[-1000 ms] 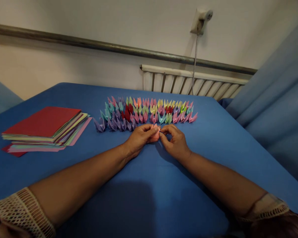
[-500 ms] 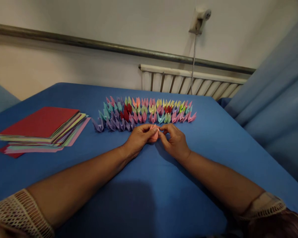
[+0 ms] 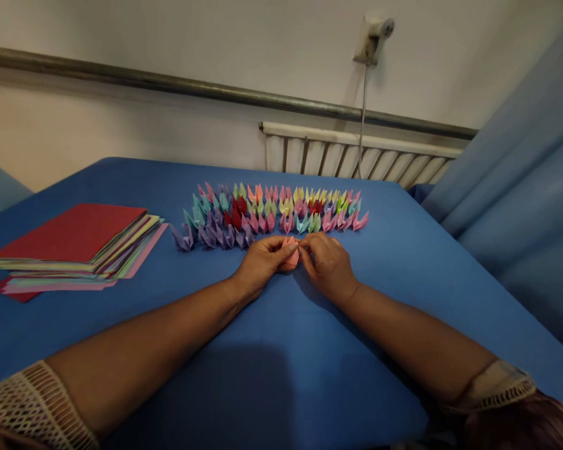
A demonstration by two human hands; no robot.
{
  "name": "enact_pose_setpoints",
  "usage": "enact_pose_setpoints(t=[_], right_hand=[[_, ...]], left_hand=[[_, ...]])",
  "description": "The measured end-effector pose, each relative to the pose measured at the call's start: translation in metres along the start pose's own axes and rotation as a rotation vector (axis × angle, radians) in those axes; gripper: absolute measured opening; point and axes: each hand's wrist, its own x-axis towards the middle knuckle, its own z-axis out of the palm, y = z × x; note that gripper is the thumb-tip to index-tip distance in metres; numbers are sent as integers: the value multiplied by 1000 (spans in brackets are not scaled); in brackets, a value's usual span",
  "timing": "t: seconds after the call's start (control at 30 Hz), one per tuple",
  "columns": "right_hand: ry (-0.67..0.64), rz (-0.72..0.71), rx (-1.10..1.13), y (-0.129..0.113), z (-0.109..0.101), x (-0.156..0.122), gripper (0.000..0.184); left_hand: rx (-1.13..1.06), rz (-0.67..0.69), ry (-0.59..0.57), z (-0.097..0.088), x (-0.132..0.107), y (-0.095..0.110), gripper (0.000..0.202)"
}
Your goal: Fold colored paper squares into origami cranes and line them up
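Insp. note, bench w/ blue cover (image 3: 389, 269).

Item: small pink folded paper piece (image 3: 289, 256), approx. ctr of view, held up between both hands, just in front of the nearest row of folded paper birds (image 3: 236, 215).

Grip: L hand (image 3: 259, 265) closed on the piece, thumb on the near face, other fingers behind and partly hidden. R hand (image 3: 329, 265) has thumb and forefinger pinched at the piece's R edge; remaining fingers curled. Exact fold under the R fingertips too small to read.

Risks, in my judgement:
1. Mis-crease or tear at R edge, if R fingertips pull while L thumb holds firm or slips. Piece is small, so little margin.
2. Birds knocked over. L knuckles sit close to the purple birds (image 3: 185, 239) and the pink ones behind; a forward push or careless lift could tip several, as they stand tightly packed, light & apparently loose.
3. Paper stack (image 3: 75, 234), L side, is poorly squared: pink sheets stick out R, a red corner pokes out lower L. A wide sweep of the L forearm or the lacy L cuff (image 3: 40, 406) could drag sheets out.

Containers: no box or tray seen. Birds stand directly on bench, in rough rows, mixed cols. (purple, teal, red, pink, yellow, green). Stack likewise lies direct on bench, red sheet on top, multicol. edges below. Nothing visible would stop either from shifting if bumped.
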Motion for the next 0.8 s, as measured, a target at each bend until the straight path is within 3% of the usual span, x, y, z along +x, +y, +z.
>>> enact_pose_setpoints(t=[0.3, 0.57, 0.7, 0.8], right_hand=[[-17, 16, -29, 3, 3, -2, 13], [-36, 15, -58, 2, 2, -1, 14], [-54, 32, 24, 0, 1, -2, 13], [-37, 155, 223, -2, 3, -3, 11]], left_hand=[[-5, -35, 57, 0, 0, -1, 30], [11, -6, 42, 1, 0, 0, 29], [1, -9, 60, 2, -1, 1, 27], [-6, -14, 73, 1, -1, 2, 26]])
